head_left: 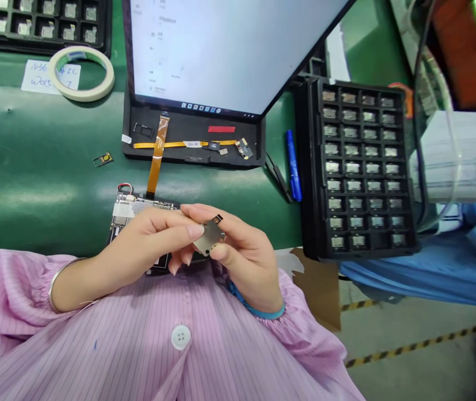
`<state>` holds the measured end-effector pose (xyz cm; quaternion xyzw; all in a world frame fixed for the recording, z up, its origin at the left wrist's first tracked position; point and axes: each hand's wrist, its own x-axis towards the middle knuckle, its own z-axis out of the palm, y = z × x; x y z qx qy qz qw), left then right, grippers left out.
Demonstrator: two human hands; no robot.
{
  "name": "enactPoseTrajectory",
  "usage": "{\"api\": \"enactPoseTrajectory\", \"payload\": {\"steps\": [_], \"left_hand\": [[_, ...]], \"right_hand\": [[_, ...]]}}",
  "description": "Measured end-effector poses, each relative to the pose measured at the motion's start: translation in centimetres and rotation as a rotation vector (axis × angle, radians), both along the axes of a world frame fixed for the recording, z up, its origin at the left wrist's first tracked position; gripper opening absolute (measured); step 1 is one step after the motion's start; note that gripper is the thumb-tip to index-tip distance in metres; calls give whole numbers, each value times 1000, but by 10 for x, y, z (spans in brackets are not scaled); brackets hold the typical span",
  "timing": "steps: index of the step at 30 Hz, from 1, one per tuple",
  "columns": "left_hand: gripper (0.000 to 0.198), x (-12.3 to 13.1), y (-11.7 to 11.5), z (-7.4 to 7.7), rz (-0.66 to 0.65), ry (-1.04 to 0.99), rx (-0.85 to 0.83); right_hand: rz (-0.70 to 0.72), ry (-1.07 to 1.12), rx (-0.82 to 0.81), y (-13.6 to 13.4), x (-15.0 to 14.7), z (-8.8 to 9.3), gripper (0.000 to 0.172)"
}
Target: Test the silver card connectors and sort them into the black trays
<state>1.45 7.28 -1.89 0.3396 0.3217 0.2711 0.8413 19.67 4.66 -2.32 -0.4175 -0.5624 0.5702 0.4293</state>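
Note:
Close to my body, a small flat metal-faced electronic module (209, 238) with a short dark connector tab is pinched between both hands. My left hand (154, 236) presses its thumb on the module's left side. My right hand (248, 250) grips the other side between thumb and fingers. Beneath and behind my hands lies a circuit board (127, 214), partly hidden by them. An orange flat flex cable (158, 159) runs from its top edge up to the black tray (131, 111) under the screen.
A lit screen (221, 55) stands ahead. At right are a compartment tray (365, 167) of small metal parts, a blue marker (293, 167) and dark tweezers (278, 178). A tape roll (54, 83), another parts tray (41, 47) and a small card holder (103, 160) lie at left.

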Motion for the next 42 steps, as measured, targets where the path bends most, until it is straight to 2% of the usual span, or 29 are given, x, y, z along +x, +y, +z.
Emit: {"api": "enactPoseTrajectory", "payload": {"steps": [4, 10, 17, 22, 28, 34, 39, 42], "left_hand": [[22, -1, 0, 1, -17, 27, 73], [21, 1, 3, 8, -26, 80, 124], [25, 3, 4, 11, -21, 120, 150], [22, 2, 4, 10, -34, 90, 87], [17, 0, 3, 7, -67, -28, -93], [24, 2, 4, 8, -80, -68, -233], [25, 2, 4, 5, -89, -54, -253], [24, 3, 3, 2, -66, -24, -203]], "right_hand": [[5, 62, -13, -1, -2, -2, 30], [-125, 134, -39, -5, -7, -3, 23], [-99, 153, 5, -4, -5, -6, 21], [-124, 141, -2, -4, -5, -7, 19], [-146, 117, -9, -6, -5, -8, 19], [-205, 70, -23, -6, -7, -8, 21], [-218, 58, -16, -10, -9, -8, 22], [-210, -73, 48, -8, -4, -2, 24]]}}
